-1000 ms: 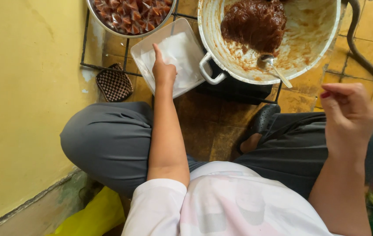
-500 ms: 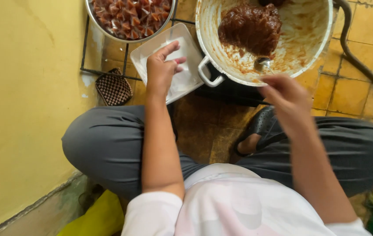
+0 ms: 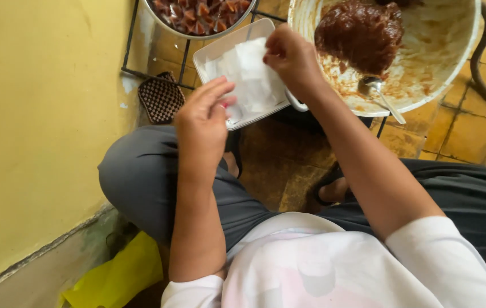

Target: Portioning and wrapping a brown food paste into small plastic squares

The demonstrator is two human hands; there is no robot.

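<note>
The person sits low on a tiled floor [image 3: 471,137], knees spread, with the work set out at the far side within arm's reach.

Left hand [image 3: 204,122]: it hovers at the near edge of a white rectangular tray [image 3: 211,54], fingers half curled and thumb set against them, as if pinching the near corner of a thin sheet. Whether anything lies between the fingertips cannot be told from this view.

Right hand [image 3: 293,57]: it is over the tray's right side, fingers pinched on the far edge of the stack of thin white wrappers [image 3: 248,74] lying in the tray. The grip looks light, at the fingertips only, suited to peeling off one sheet.

The wrappers rest flat in the tray, which sits between the two vessels, so that a sheet can go straight to either.

Right of the tray stands a large white pot [image 3: 454,63] smeared inside, holding a mound of dark brown paste [image 3: 362,34]. A metal spoon [image 3: 381,94] lies against the pot's near wall, handle over the rim, in easy reach of the right hand.

At the far left a metal bowl [image 3: 169,25] holds small wrapped brown pieces [image 3: 200,14]. A small woven basket [image 3: 162,98] stands by the yellow wall [image 3: 37,125], and a yellow bag [image 3: 114,274] lies near left.
</note>
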